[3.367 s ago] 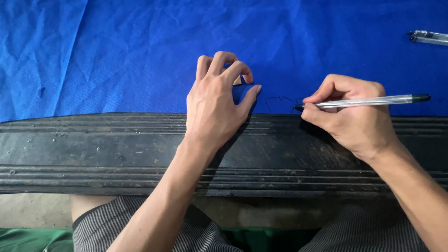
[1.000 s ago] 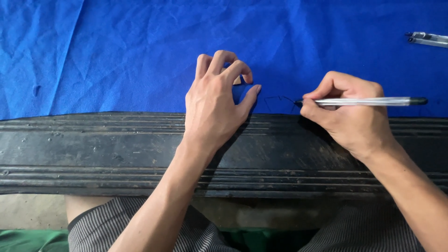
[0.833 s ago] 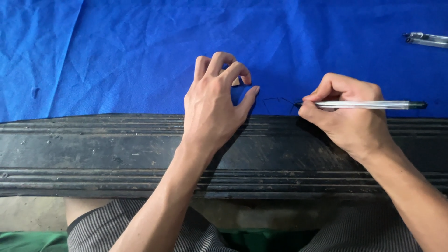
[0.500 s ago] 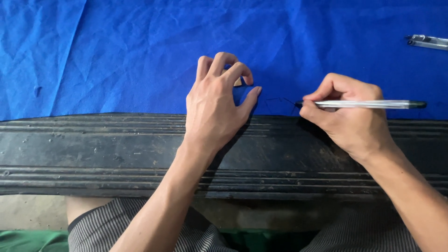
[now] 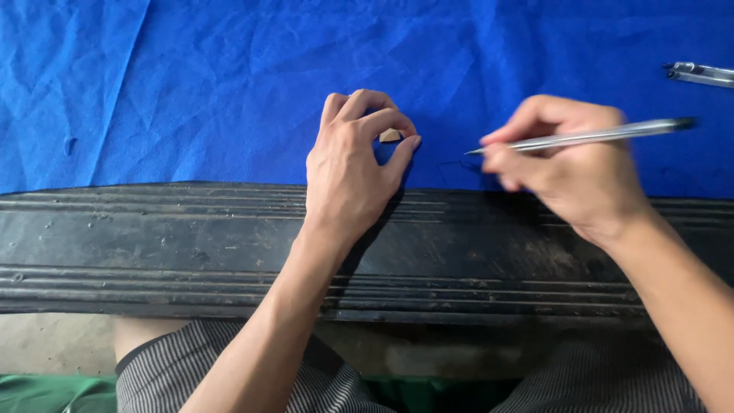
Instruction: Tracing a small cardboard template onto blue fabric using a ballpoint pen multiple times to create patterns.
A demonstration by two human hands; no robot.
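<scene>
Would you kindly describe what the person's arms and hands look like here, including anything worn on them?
Both forearms are bare, with no sleeves reaching into view. The left hand and right hand are ungloved, and no rings, watch or bands show on the fingers or wrists. The right hand is motion-blurred, so fine detail there cannot be told. Fingernails look short and unpainted.

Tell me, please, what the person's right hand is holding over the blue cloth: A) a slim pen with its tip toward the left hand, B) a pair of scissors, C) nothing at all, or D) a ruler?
A: the right hand grips a slim pen whose tip points at the blue cloth near the left hand, which presses on the cloth by a small tan piece.
</scene>
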